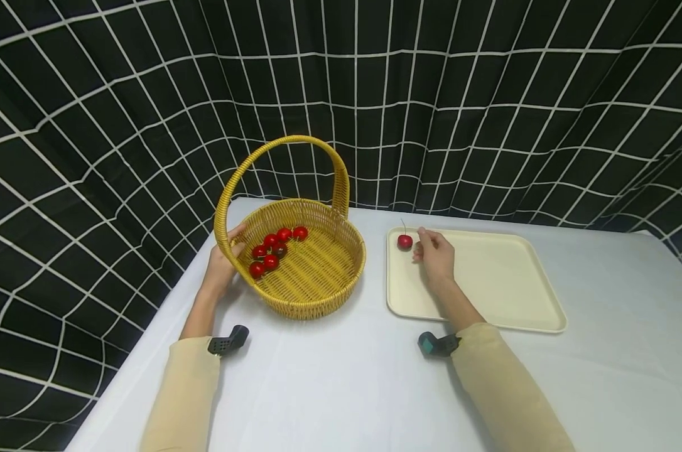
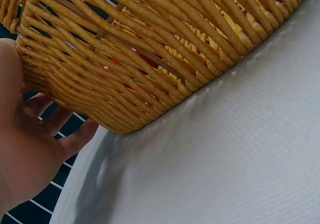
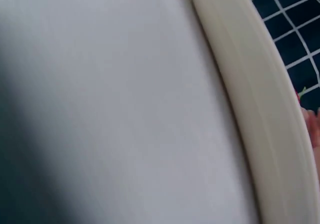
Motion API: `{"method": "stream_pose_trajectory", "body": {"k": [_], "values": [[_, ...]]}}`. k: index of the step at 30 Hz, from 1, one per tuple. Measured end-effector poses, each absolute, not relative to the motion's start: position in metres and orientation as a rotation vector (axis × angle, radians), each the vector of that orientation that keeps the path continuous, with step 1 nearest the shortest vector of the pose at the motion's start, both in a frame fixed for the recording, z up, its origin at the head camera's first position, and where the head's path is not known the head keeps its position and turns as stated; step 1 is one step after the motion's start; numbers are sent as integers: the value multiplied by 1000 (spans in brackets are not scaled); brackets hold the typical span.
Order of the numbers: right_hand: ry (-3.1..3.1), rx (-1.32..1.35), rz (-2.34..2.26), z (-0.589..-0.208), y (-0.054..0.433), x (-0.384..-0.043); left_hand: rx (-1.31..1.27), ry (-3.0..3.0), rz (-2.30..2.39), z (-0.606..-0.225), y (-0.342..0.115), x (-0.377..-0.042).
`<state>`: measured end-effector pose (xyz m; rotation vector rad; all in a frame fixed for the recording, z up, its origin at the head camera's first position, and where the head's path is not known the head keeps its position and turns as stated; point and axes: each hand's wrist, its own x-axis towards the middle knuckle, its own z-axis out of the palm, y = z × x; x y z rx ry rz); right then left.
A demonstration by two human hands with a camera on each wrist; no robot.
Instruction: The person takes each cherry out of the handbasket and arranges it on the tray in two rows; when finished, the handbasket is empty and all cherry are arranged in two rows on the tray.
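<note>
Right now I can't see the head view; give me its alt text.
A person's right hand is beside a single cherry on a cream tray, while the left hand touches a yellow wicker basket holding more cherries. Basket and tray sit on a white-covered table before a black curtain with white grid lines.

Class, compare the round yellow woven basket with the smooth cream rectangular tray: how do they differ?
The round yellow woven basket has a tall arched handle; the smooth cream rectangular tray has none. The basket has deep sides, the tray a low rim. Several round red cherries lie in the basket; only one shows at the tray. Both stand on the white cloth.
</note>
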<state>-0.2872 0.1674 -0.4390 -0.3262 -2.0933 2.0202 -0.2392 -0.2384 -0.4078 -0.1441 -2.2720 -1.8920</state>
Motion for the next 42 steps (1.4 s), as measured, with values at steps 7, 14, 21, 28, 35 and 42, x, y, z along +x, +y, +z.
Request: {"method": "stream_pose_trajectory", "body": {"k": [7, 14, 21, 28, 35, 42], "values": [[-1968, -302, 1959, -443, 156, -285, -125, -2275, -1873, -412, -243, -243], [-1969, -351, 2029, -433, 159, -286, -133, -2281, -1904, -397, -233, -232], [-2101, -276, 2070, -400, 161, -288, -176, -2266, -1900, -394, -230, -230], [-2198, 71, 2272, -364, 150, -290, -185, -2208, -1940, -408, -238, -241], [-2429, 236, 2252, -336, 130, -288, -194, -2204, -1916, -421, -240, -249], [-2509, 355, 2281, -323, 106, -288, -175, -2202, -1913, -420, -242, -248]]}}
